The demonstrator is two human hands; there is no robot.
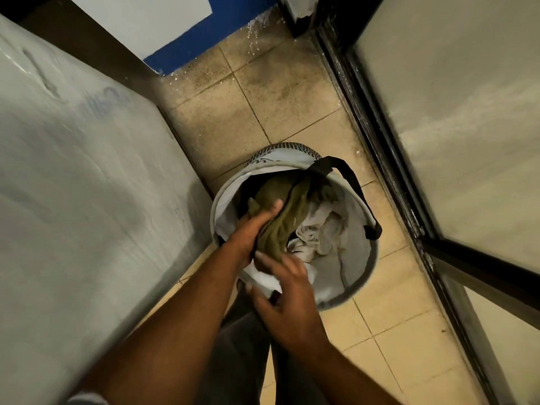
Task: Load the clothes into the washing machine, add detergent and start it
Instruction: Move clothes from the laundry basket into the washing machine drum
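- We are looking straight down at a round laundry basket point(358, 268) standing on the tan tiled floor point(263, 92). Its black strap handle point(350, 179) arches over the far right side of the rim.
- The clothes are in the basket: an olive-green garment point(293, 220) lies on top towards the left, with crumpled white clothes point(320, 229) beside it on the right.
- Our left hand point(251, 230) reaches into the basket and holds the olive-green garment, thumb laid over the top of the fabric and fingers tucked beneath it.
- Our right hand point(287, 290) is at the near rim, fingers spread over a white cloth point(263, 281) that drapes there. The hand is blurred, so we cannot tell whether it grips the cloth or only rests on it.
- A large pale grey surface point(73, 171) fills the left side, close beside the basket.
- On the right stands a dark-framed door point(380, 159) with frosted panes.
- Our dark trousers point(239, 352) show below the arms.
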